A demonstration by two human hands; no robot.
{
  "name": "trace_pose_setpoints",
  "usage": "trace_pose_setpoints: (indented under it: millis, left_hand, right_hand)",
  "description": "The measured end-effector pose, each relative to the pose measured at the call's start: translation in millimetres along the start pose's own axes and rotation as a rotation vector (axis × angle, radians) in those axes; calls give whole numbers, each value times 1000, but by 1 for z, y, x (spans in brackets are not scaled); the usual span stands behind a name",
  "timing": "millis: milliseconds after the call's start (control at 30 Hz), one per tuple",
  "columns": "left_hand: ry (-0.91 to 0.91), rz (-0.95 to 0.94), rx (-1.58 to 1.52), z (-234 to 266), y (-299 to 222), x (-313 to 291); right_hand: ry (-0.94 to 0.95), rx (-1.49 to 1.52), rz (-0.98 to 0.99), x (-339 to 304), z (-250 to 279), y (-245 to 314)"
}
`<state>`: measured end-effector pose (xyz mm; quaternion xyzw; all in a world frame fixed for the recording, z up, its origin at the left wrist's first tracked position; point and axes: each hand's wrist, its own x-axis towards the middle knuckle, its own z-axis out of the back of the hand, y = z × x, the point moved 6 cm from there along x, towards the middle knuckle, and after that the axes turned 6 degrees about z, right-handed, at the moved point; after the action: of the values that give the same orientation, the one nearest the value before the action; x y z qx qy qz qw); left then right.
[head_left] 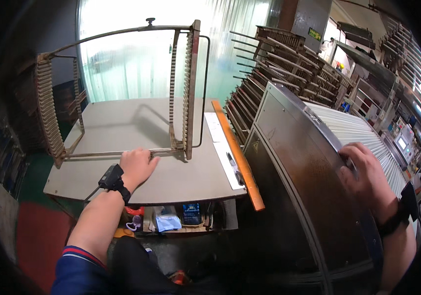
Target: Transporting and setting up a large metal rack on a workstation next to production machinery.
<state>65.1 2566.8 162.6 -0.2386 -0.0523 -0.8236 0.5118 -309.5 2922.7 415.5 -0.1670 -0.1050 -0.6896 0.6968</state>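
A rusty metal rack (189,93) with slotted, comb-like sides stands upright on a grey-topped table (181,182). My left hand (139,167) is closed over the rack's near bottom bar; its fingertips are partly hidden behind the bar. To the right, my right hand (365,169) is at the top edge of a brown and steel machine (299,142). Its fingers curl over that edge, with the thumb a little apart from them. Black bands circle both wrists, and a small black box with a cable sits on the left one.
An orange strip (238,152) runs along the table's right side, beside white paper (222,147) and a dark pen-like item. White rollers (363,132) top the machine. More racks (289,59) are stacked behind. Under the tabletop, a shelf holds a blue packet (167,220) and other small items.
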Motion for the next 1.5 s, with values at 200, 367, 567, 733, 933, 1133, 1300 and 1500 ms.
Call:
trace_pose_setpoints:
  millis: [200, 367, 567, 733, 933, 1133, 1300, 1500]
  left_hand:
    - [-25, 142, -86, -23, 15, -6]
    - [-72, 174, -93, -29, 17, -11]
    - [-6, 167, -63, -29, 10, -9]
    - [-23, 159, -50, -24, 13, -9]
    - [-4, 157, -56, -28, 11, -10]
    - [19, 182, -44, -24, 10, -14]
    - [-12, 163, -71, -21, 7, -17]
    - [-68, 192, -146, -17, 8, -18]
  right_hand:
    - [26, -9, -19, 1, 2, 2]
    - [-6, -13, -4, -3, 2, -2]
    - [-3, -20, 0, 0, -1, -2]
    - [-3, -13, -1, 2, 1, -2]
    - [-8, -47, 58, -1, 3, -1]
    - [24, 18, -47, -1, 1, -2]
    - [-3, 18, -25, -1, 4, 4]
    - [-16, 2, 7, -4, 2, 2]
